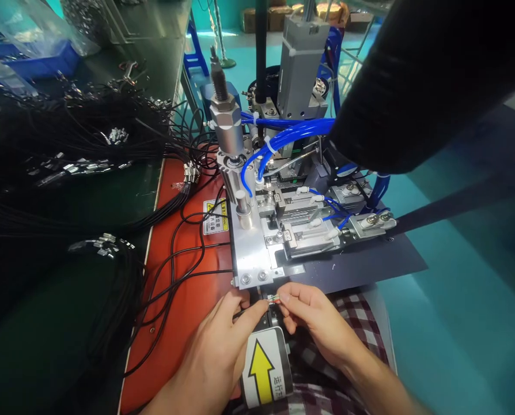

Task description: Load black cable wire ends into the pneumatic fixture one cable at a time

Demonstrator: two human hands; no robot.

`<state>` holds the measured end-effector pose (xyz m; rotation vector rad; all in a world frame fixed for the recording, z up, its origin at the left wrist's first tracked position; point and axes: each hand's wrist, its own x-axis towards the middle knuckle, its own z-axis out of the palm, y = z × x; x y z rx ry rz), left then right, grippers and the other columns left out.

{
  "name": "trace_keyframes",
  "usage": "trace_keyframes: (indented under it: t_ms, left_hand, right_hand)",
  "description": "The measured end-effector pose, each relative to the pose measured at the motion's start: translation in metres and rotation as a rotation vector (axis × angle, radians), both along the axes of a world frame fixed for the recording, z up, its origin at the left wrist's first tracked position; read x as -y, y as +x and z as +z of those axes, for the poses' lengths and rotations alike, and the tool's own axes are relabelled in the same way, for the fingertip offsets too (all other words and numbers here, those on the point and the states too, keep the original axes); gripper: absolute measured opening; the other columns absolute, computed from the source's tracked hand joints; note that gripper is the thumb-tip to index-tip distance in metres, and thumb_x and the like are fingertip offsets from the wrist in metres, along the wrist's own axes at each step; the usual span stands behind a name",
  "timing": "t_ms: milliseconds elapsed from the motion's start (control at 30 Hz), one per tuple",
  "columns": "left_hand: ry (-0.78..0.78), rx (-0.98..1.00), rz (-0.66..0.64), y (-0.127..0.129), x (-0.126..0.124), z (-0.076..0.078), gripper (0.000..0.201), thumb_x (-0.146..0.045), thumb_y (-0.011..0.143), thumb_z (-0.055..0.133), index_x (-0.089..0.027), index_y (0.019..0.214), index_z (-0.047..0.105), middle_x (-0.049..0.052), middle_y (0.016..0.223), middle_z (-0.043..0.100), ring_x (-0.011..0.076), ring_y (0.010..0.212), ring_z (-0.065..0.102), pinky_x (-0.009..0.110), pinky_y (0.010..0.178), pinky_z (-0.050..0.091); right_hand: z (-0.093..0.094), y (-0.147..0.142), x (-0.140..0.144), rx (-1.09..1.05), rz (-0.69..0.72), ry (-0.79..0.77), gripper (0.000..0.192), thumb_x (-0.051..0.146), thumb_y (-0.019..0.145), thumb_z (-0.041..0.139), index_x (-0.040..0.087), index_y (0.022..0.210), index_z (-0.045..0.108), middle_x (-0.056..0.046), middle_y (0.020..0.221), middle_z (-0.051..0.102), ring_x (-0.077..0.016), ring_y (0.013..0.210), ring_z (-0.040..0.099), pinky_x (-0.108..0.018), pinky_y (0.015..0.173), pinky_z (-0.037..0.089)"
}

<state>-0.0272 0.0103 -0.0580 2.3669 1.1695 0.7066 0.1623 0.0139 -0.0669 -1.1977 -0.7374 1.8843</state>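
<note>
Pinching a small metal cable connector (273, 298) between them, the left hand (223, 340) and right hand (313, 323) hold it just before the fixture's steel plate (251, 253). Judged step: presenting the tip to the fixture; this calls for fine alignment. Black cables (175, 253) trail limp across the smooth orange mat (184, 323).

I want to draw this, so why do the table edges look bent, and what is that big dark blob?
Head view: the wide lens bows the bench edge; the dark sleeve is too close, so blurry; both hands look sharp and evenly lit.
</note>
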Motion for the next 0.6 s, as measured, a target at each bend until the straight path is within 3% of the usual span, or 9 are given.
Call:
trace_keyframes:
  t_ms: [200, 333, 500, 600]
  left_hand:
    - [-0.026, 0.035, 0.01, 0.0, 0.001, -0.001, 0.037, -0.01, 0.091, 0.039, -0.023, 0.122, 0.056, 0.008, 0.103, 0.052, 0.0163, 0.087, 0.058, 0.023, 0.069, 0.054]
    - [-0.06, 0.031, -0.012, 0.0, 0.0, 0.001, 0.038, -0.008, 0.091, 0.039, -0.022, 0.123, 0.056, 0.01, 0.105, 0.052, 0.0173, 0.09, 0.059, 0.025, 0.071, 0.054]
    - [-0.041, 0.043, -0.021, 0.0, -0.001, 0.004, 0.04, -0.005, 0.089, 0.04, -0.021, 0.124, 0.054, 0.011, 0.106, 0.052, 0.0181, 0.09, 0.058, 0.026, 0.071, 0.054]
    - [-0.06, 0.051, -0.034, 0.001, -0.003, 0.007, 0.039, -0.006, 0.09, 0.041, -0.021, 0.124, 0.053, 0.011, 0.108, 0.052, 0.0185, 0.092, 0.058, 0.027, 0.075, 0.054]
  right_hand:
    - [0.004, 0.001, 0.001, 0.041, -0.003, 0.002, 0.031, 0.044, 0.083, 0.061, 0.016, 0.072, 0.056, 0.005, 0.056, 0.051, -0.0096, 0.051, 0.045, -0.023, 0.054, 0.033]
    - [0.003, 0.001, 0.001, 0.179, 0.018, 0.048, 0.027, 0.042, 0.083, 0.06, 0.016, 0.076, 0.056, 0.005, 0.055, 0.05, -0.0112, 0.052, 0.047, -0.024, 0.053, 0.035]
    - [0.006, 0.0, 0.003, 0.606, 0.034, 0.339, 0.016, 0.028, 0.087, 0.054, 0.018, 0.075, 0.058, 0.001, 0.064, 0.052, -0.0132, 0.057, 0.048, -0.026, 0.054, 0.038]
    - [0.011, 0.002, 0.005, 0.746, 0.052, 0.534, 0.015, 0.021, 0.088, 0.051, 0.019, 0.073, 0.055, 0.0, 0.068, 0.054, -0.0137, 0.06, 0.05, -0.026, 0.057, 0.04]
